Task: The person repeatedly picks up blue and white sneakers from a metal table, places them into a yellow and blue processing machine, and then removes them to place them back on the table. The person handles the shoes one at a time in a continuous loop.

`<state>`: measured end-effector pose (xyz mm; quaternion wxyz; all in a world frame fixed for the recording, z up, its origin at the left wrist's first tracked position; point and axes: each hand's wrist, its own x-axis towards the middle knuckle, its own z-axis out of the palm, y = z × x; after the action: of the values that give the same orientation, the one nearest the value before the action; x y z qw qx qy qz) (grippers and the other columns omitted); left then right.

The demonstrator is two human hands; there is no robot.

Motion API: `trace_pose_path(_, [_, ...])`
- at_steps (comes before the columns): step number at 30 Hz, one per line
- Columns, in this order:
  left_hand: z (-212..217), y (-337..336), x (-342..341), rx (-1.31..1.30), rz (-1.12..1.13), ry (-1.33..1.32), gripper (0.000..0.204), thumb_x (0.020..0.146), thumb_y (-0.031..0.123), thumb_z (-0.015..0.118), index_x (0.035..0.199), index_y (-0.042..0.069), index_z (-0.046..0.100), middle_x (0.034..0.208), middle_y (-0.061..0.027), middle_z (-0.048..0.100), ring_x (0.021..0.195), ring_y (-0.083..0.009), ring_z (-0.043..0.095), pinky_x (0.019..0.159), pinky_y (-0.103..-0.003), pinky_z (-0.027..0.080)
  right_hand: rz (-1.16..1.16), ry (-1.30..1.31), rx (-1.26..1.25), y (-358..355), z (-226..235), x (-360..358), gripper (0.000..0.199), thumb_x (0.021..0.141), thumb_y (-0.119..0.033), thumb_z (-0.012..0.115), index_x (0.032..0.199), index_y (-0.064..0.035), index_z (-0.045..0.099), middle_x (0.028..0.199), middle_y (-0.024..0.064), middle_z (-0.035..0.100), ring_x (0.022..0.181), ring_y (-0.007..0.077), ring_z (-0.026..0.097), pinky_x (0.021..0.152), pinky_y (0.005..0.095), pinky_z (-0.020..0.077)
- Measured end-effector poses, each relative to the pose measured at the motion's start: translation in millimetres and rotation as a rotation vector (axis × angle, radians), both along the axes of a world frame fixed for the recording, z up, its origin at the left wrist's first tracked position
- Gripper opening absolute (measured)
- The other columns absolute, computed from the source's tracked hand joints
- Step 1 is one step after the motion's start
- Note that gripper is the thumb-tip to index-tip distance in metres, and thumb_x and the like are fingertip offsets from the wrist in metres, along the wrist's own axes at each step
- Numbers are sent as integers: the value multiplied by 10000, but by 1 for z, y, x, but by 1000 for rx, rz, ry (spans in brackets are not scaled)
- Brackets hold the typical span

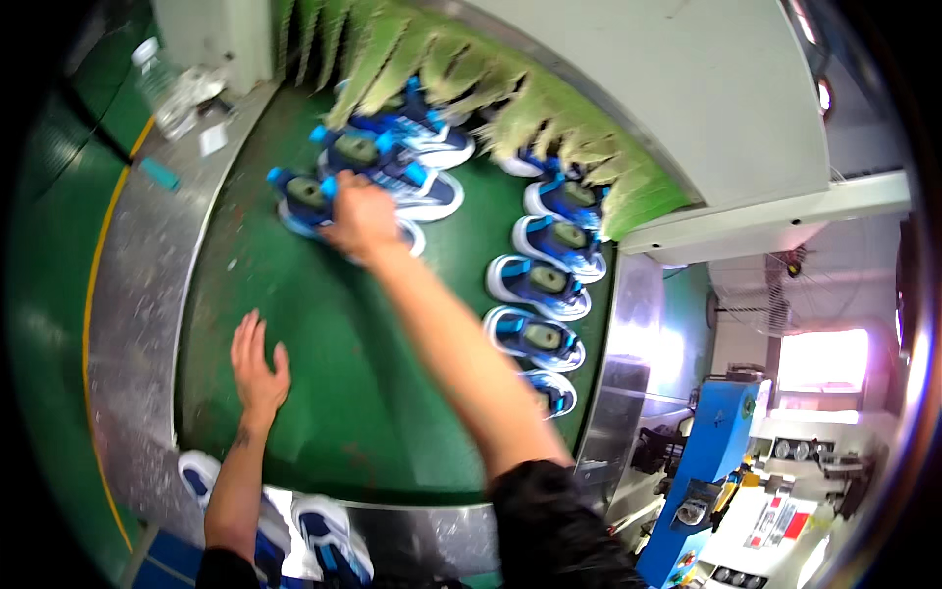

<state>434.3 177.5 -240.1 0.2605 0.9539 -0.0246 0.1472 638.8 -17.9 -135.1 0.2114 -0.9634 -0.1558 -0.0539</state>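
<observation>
My right hand reaches far forward over the green conveyor belt, its fingers closed on the middle of a blue sneaker with a white sole. The hand hides much of that shoe's upper. Just behind it stand another blue sneaker and one more, close to the fringe. My left hand is open over the left part of the belt, fingers stretched out and thumb apart, holding nothing.
Along the belt's right side runs a row of blue sneakers. A green fringe curtain hangs across the far end. Loose sneakers lie by the near metal edge. A plastic bottle stands far left; a blue machine is at right.
</observation>
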Motion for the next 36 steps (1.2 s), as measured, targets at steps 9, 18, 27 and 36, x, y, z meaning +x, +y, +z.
trace_pose_path(9, [-34,-10,-11,-18,-23,12,484,850,75,556,1307,-51,456,1411,-210,437,1312,-389,395,1101,-455,317,-507,383,668,-86,75,-362,772,700,-469,790,1281,-37,520,1198,203,617,1101,359,607,959,426,466])
trace_pose_path(18, [242,-250,-211,-892,-990,1665,637,887,308,628,1376,-17,382,1300,-166,517,1148,-297,543,989,-424,441,-35,-288,482,-206,268,-576,817,648,-116,759,1370,-26,388,1324,205,475,1223,400,475,1031,460,408])
trace_pose_path(27, [368,-394,-424,-1102,-1494,1390,847,797,312,694,1454,-20,274,1265,-178,545,1085,-283,599,963,-409,482,-744,-374,1168,-194,230,-786,917,891,-309,691,1521,-51,77,1519,182,248,1416,294,244,1151,402,210])
trace_pose_path(36, [348,-488,-721,-957,-1502,1571,630,930,69,564,1464,-3,238,1498,-204,324,1397,-295,323,1149,-409,278,-1653,-555,1792,-256,212,-1164,573,903,-251,647,1386,-40,421,1233,69,563,1090,188,556,924,332,467])
